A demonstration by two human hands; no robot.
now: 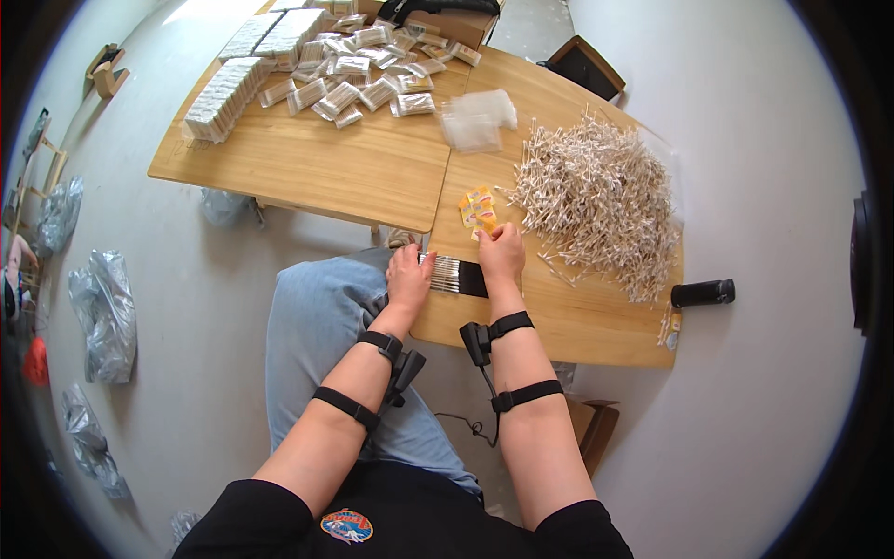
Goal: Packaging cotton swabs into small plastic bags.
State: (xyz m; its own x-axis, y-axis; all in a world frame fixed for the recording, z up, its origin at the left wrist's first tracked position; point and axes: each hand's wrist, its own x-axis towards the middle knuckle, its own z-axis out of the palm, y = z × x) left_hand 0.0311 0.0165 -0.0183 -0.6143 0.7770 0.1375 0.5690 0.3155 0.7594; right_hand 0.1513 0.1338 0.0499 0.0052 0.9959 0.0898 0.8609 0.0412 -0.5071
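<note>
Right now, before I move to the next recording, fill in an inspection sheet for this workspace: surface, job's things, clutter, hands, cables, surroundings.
Surface: light wooden tabletop, seamed between sections.
Job's things: row of cotton swabs, black piece showing at its right; orange labels farther off.
Clutter: loose swab heap at right; filled packets and white stacks at far left; clear bags between; black cylinder at the right edge.
Hands: left hand at the row's left end; right hand at the labels, grip unclear.
Cables: thin black cable near the right forearm.
Surroundings: grey plastic bundles on the floor at left.
</note>
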